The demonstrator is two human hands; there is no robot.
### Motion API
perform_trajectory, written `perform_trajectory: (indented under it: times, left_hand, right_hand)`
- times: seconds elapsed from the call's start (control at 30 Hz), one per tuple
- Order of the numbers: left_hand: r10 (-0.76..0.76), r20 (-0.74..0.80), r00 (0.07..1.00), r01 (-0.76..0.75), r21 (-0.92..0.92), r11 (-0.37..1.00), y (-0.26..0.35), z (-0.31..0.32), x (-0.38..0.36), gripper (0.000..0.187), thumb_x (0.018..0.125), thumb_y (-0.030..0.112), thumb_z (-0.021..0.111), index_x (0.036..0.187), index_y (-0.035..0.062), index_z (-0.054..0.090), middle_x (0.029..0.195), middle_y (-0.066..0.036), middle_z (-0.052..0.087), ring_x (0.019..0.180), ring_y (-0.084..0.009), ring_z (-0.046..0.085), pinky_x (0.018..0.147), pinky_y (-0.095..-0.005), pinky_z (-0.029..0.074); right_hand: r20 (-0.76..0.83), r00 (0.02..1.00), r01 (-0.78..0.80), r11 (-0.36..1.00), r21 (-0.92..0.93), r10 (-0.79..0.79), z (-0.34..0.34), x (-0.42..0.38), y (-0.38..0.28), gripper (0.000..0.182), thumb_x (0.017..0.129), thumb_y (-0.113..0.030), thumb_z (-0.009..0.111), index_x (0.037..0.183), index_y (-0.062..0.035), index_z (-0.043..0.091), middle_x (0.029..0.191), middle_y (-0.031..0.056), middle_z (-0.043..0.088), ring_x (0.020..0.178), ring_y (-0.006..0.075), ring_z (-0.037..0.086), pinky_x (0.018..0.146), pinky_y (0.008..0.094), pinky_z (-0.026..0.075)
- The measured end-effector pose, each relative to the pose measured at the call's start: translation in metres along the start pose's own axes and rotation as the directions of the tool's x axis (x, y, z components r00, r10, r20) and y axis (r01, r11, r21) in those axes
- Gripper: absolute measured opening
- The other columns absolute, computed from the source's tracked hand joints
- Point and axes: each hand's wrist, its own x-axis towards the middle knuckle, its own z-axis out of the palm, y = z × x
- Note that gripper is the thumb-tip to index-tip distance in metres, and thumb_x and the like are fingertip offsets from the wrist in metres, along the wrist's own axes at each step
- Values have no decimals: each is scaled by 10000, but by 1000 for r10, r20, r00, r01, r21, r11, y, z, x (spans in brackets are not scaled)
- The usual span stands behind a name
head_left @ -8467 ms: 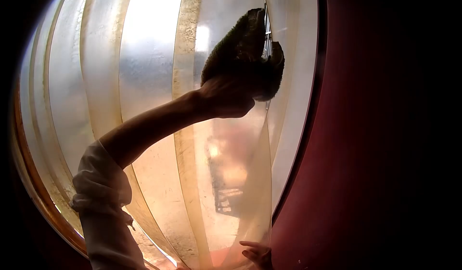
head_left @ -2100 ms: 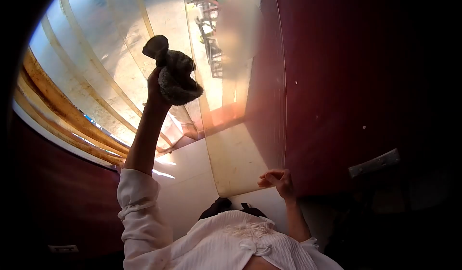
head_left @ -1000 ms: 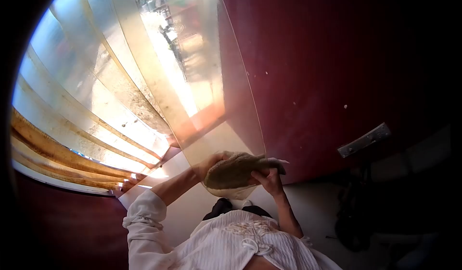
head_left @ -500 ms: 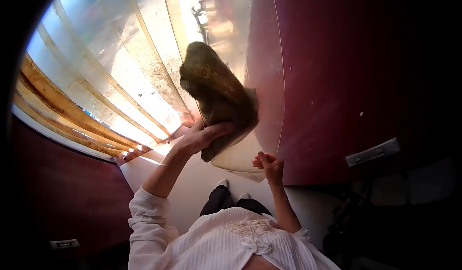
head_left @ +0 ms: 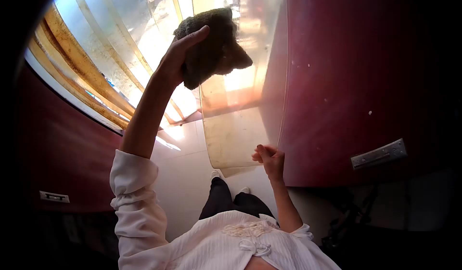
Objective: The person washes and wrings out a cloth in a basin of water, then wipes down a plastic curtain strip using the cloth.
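Note:
A dark, bunched cloth (head_left: 214,46) is in my left hand (head_left: 180,53), the thumb lying over its front. The cloth is against or just in front of a clear plastic strip (head_left: 236,135) that hangs down before me. Lower and to the right, my right hand (head_left: 270,158) is closed at the strip's lower right edge, its fingers pinched on that edge. Whether the cloth touches the strip cannot be told.
More clear strips with yellowed edges (head_left: 86,53) hang at the left, bright light behind them. A dark red door panel (head_left: 337,87) with a metal handle plate (head_left: 379,154) stands at the right, another red panel (head_left: 62,144) at the left. Pale floor (head_left: 180,173) lies below.
My left hand has moved up with the cloth, which is now more bunched and higher on the strip. My right hand has stayed nearly in place.

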Motion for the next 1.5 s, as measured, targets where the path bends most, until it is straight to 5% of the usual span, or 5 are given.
perform_trajectory:
  times: [0.43,0.63,0.83,1.07,1.5]
  left_hand:
    - [-295,-68,953,298,392,870,-246,-26,-165,197,865,178,622,950,1,629,826,-11,628,727,-74,551,664,-251,472]
    - [307,-484,820,-116,384,916,-219,-23,-226,247,859,191,611,989,-15,569,702,-5,559,534,-69,490,452,-222,402]
    - [286,497,819,-543,833,107,-199,4,-164,396,816,132,413,1185,8,489,1215,-243,460,1131,-424,398,1001,-500,260]
    - [269,85,960,-272,529,804,-55,61,35,251,850,251,532,878,1,534,572,-78,525,476,-145,523,404,-302,419]
    - [-63,-49,997,60,-67,996,-173,-19,-139,370,777,191,697,1087,39,565,988,-37,608,847,-107,585,707,-272,500]
  right_hand:
    - [-55,998,36,997,-71,-40,1,-23,-15,327,834,-312,664,778,10,652,623,72,653,562,112,624,519,224,478]
    - [-88,994,54,997,-51,-58,41,-59,-22,273,862,-264,637,821,5,655,648,84,659,572,119,632,531,232,490]
    - [48,997,-65,965,253,55,29,-85,-30,282,877,-254,596,842,20,654,651,94,662,580,166,649,518,239,484]
    - [81,995,46,980,196,-63,3,-106,-52,388,844,-368,628,779,14,644,619,115,651,499,155,614,457,244,444]
    - [13,995,102,995,-15,-101,-10,-62,-18,298,860,-291,634,786,-4,656,626,80,656,514,106,603,463,210,423]
